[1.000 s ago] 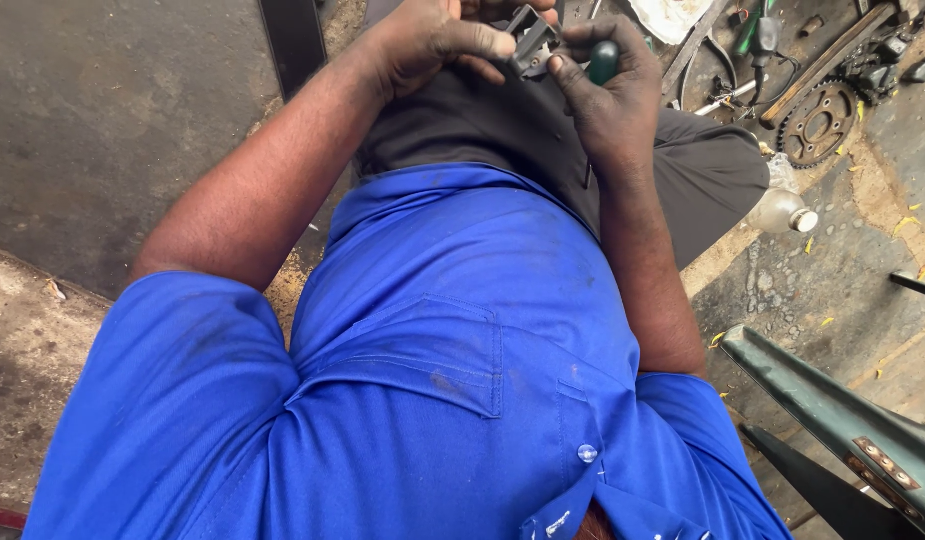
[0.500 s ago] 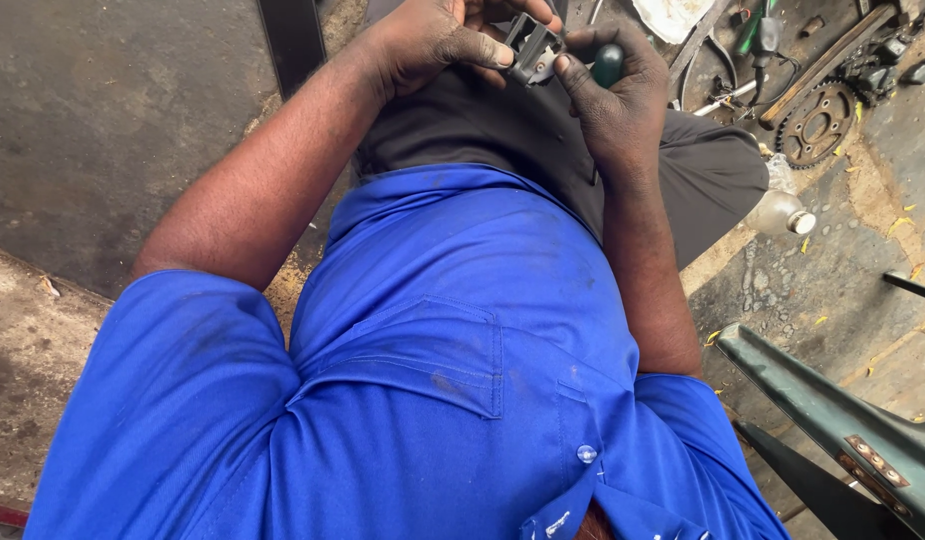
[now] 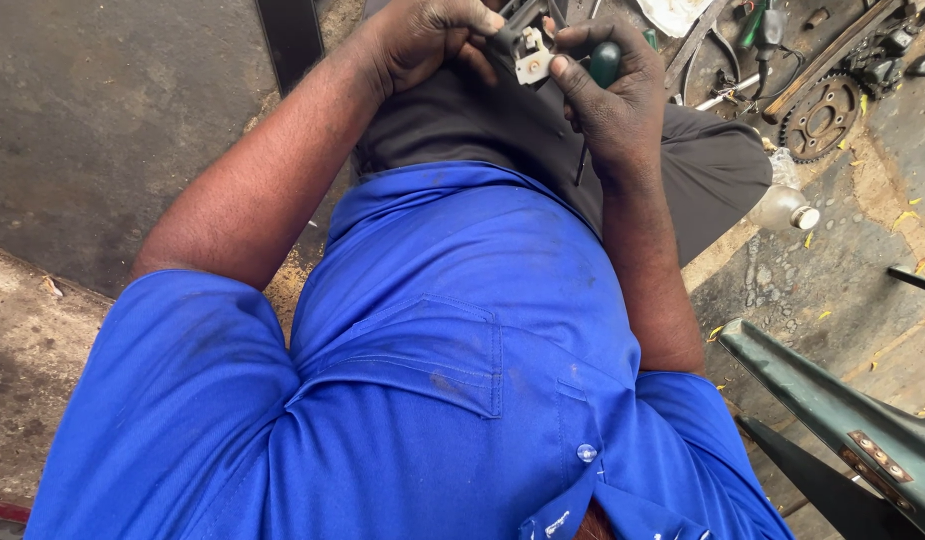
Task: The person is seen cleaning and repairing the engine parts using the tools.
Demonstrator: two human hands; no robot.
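Both my forearms reach up over my lap. My left hand (image 3: 428, 40) has a closed grip on a small metal part (image 3: 531, 62); my right hand (image 3: 608, 90) is wrapped around a green-handled screwdriver (image 3: 604, 62) just beside it. Compared with a second ago, the hands sit slightly closer together.

Two hands, left (image 3: 423, 40) and right (image 3: 608, 95). One small metal part (image 3: 531, 62), one green-handled screwdriver (image 3: 603, 65), one sprocket (image 3: 821, 118), one bulb (image 3: 786, 208) on the floor.
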